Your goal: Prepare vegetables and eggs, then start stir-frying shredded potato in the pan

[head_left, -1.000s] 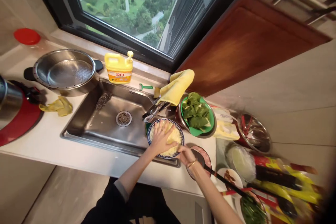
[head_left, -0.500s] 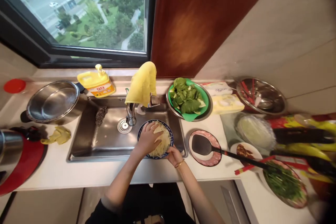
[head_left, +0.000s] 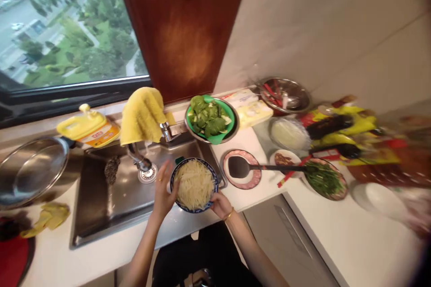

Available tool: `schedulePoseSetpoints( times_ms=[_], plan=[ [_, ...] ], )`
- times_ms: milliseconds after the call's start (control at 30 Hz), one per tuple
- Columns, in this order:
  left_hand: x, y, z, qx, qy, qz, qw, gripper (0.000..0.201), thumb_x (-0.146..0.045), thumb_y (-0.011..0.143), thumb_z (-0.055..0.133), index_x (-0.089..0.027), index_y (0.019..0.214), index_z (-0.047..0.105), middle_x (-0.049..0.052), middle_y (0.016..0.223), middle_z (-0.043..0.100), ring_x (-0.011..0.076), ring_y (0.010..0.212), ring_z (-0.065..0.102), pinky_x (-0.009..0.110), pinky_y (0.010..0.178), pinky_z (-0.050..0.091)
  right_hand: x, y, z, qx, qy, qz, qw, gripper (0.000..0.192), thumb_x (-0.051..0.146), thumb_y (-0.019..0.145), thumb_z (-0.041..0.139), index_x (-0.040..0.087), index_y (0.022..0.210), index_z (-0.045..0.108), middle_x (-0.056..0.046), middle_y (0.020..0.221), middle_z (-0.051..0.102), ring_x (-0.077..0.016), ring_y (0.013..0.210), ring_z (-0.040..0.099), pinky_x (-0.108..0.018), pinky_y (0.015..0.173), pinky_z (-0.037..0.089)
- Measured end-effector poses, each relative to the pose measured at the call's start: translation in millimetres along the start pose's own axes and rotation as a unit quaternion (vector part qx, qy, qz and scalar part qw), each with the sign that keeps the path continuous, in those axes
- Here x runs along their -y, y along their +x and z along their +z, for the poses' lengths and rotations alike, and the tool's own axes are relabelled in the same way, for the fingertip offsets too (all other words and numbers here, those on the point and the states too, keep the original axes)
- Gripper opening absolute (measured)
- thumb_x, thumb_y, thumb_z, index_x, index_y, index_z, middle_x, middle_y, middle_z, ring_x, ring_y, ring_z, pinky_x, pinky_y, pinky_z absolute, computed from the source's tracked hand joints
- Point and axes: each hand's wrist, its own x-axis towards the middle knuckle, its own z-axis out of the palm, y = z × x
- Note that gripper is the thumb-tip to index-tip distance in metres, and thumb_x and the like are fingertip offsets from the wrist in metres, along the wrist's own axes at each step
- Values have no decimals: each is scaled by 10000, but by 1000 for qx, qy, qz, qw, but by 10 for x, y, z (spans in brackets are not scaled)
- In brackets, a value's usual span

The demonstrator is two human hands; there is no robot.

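Observation:
A blue-patterned bowl (head_left: 192,210) full of pale shredded strips, perhaps potato (head_left: 194,184), is over the front right part of the sink. My right hand (head_left: 222,205) grips the bowl's lower right rim, its fingers partly hidden underneath. At the left rim my left hand (head_left: 164,193) is raised with fingers stretched and apart, slightly blurred. Its thumb is close to the rim; whether it touches I cannot tell. Behind the bowl is the metal sink (head_left: 112,208), with a yellow cloth (head_left: 141,114) draped over the faucet (head_left: 143,162).
Green leaves fill a green basket (head_left: 232,119) behind the sink. A black spatula (head_left: 239,167) rests across a pink-rimmed plate (head_left: 252,182) to the right. Further right are a plate of chopped greens (head_left: 325,179) and a steel bowl (head_left: 299,94). A pot (head_left: 33,166) and yellow detergent jug (head_left: 89,128) stand left.
My left hand has lifted off the shredded strips and moved to the bowl's left side. The right hand still holds the rim. The view has swung to the right.

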Motion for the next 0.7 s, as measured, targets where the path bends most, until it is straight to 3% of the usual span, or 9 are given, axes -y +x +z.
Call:
schedulePoseSetpoints(
  times_ms=[67,133,233,300,367,500,700],
  plan=[
    [31,-7,56,40,-60,-82,994,543,-400,846,497,-190,1340,415,139,1380,435,267,1281,386,464,1031,340,-13,-182,-91,-7,25,-21,999,453,88,449,486,218,867,606,3,811,707,-212,762,636,-289,572,498],
    [-26,29,172,151,-128,-162,967,524,-486,832,474,-165,1242,527,143,1247,562,286,1151,513,453,922,447,-3,-388,-216,-23,56,-51,997,471,96,450,491,215,890,612,-4,829,711,-212,772,643,-291,581,504],
    [-313,102,448,348,-253,-219,876,547,-581,790,464,-150,1086,624,108,1040,659,247,888,619,350,660,544,66,-719,-474,-53,96,-101,989,459,110,468,504,202,904,616,-23,856,714,-216,756,651,-323,611,520],
    [-604,116,696,416,-314,-218,825,549,-595,748,508,-151,1047,627,81,987,658,214,813,618,299,587,539,149,-954,-694,-80,112,-136,981,428,113,477,511,188,885,617,-35,844,716,-215,713,652,-340,610,525],
    [-931,86,1000,441,-334,-205,808,502,-565,728,543,-150,997,628,55,906,652,194,773,610,281,578,533,255,-1206,-950,-117,127,-168,971,413,108,481,516,187,874,615,-28,816,714,-199,671,647,-329,592,529],
    [-1611,-116,1767,475,-315,-146,809,357,-468,715,563,-130,817,621,26,712,606,173,661,584,272,529,514,505,-1761,-1576,-202,149,-205,946,361,104,498,532,186,843,597,-10,735,693,-162,594,622,-314,555,542],
    [-2575,-638,3055,517,-308,-122,789,317,-411,704,550,-146,866,613,24,742,620,184,726,601,269,553,532,834,-2422,-2810,-340,105,-214,910,277,99,522,560,164,789,591,-3,620,642,-150,532,599,-308,507,551]
  ],
)
